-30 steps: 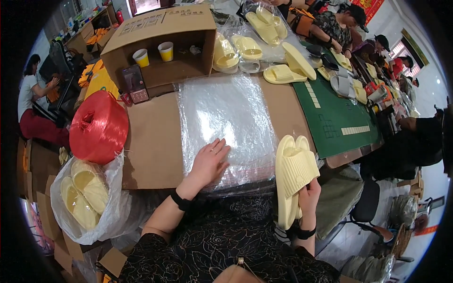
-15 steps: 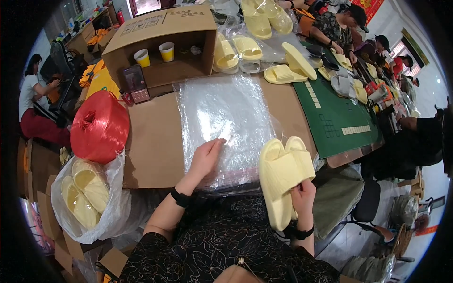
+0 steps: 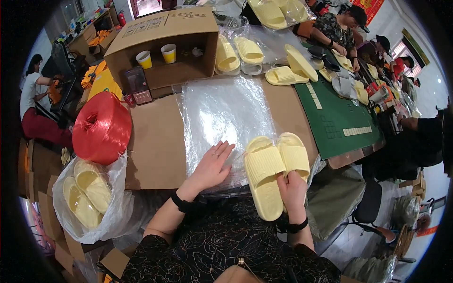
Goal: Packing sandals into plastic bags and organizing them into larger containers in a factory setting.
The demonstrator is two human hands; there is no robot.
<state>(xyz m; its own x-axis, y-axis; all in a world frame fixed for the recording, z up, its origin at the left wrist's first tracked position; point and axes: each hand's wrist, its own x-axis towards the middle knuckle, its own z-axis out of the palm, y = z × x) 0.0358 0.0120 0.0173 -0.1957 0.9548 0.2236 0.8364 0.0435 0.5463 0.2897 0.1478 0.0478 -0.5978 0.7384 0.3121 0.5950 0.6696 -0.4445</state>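
Since a second ago, we have turned the pair of yellow slippers (image 3: 276, 165) from on edge to flat, soles down, side by side. Head view: our right hand (image 3: 292, 191) grips their heel ends; long axis points away from us. Our left hand (image 3: 212, 165) lies released, palm down, on the stack of clear plastic bags (image 3: 222, 113), just left of the pair.

You have two pale yellow slides (image 3: 273, 170) side by side, straps up, toes pointing away, at the table's near edge. They overlap the right margin of a flat, glossy stack of clear plastic bags (image 3: 222, 122).
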